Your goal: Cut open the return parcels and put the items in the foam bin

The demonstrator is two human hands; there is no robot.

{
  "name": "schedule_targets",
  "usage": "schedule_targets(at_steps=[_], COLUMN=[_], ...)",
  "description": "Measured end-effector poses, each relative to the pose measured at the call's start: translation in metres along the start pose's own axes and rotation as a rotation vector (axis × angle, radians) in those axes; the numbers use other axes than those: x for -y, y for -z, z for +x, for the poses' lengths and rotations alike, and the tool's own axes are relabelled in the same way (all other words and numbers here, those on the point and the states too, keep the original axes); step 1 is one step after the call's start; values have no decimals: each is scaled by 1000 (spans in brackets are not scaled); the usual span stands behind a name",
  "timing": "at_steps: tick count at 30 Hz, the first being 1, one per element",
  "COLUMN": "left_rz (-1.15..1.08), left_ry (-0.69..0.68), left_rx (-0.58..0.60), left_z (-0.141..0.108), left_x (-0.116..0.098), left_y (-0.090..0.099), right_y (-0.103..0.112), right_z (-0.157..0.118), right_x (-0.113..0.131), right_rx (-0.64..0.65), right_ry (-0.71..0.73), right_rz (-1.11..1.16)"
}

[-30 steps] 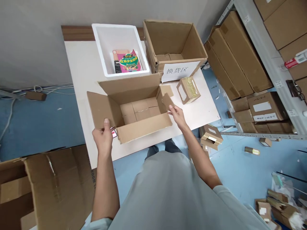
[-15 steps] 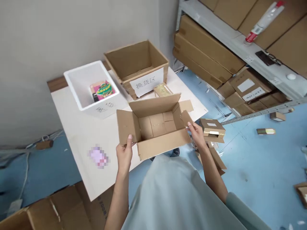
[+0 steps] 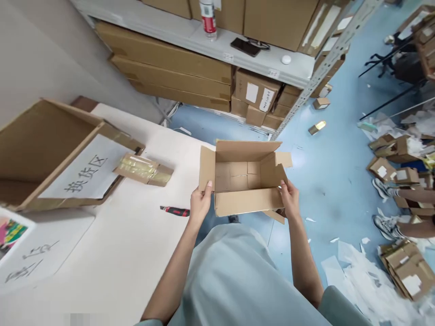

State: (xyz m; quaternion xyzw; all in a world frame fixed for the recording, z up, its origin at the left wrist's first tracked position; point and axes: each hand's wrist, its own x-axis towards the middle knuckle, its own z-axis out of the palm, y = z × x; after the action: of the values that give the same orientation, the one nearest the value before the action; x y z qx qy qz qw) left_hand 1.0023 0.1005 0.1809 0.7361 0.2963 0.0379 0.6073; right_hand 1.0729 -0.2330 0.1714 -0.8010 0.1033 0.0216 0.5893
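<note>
An open cardboard box, with its flaps spread and nothing inside, is held in front of my body. My left hand pinches its left flap, thumb on top. On the other side my right hand grips the torn right flap near the front corner. A black and red utility knife lies on the white table, just left of my left hand. Further back on the table is a small taped carton, beside a large open box with a handwritten paper label.
A white foam bin holds a colourful packet at the left. Behind stands a metal shelf with cartons, a bottle and a phone. Scraps and cartons litter the blue floor at right, near a person's legs.
The view has swung to the right. The open box, still in both hands, has moved away from above the table to over its edge and the floor. The knife has come into view.
</note>
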Motion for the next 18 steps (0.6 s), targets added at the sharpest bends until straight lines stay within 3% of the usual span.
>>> schedule_targets(at_steps=[4, 6, 8, 12, 18], left_rz=[1, -16, -35, -46, -82], left_ry=[-111, -132, -130, -78, 96], left_rx=[246, 342, 413, 457, 209], left_z=[22, 20, 14, -2, -35], left_x=[-18, -22, -21, 2, 67], left_y=[-75, -97, -106, -85, -6], right_y=[52, 62, 60, 19, -95], right_z=[13, 17, 20, 23, 22], right_x=[-17, -29, -42, -58, -49], right_rx=[-192, -243, -200, 83, 594], right_ry=[1, -20, -74, -104, 14], right_rz=[-181, -296, -354, -351, -372])
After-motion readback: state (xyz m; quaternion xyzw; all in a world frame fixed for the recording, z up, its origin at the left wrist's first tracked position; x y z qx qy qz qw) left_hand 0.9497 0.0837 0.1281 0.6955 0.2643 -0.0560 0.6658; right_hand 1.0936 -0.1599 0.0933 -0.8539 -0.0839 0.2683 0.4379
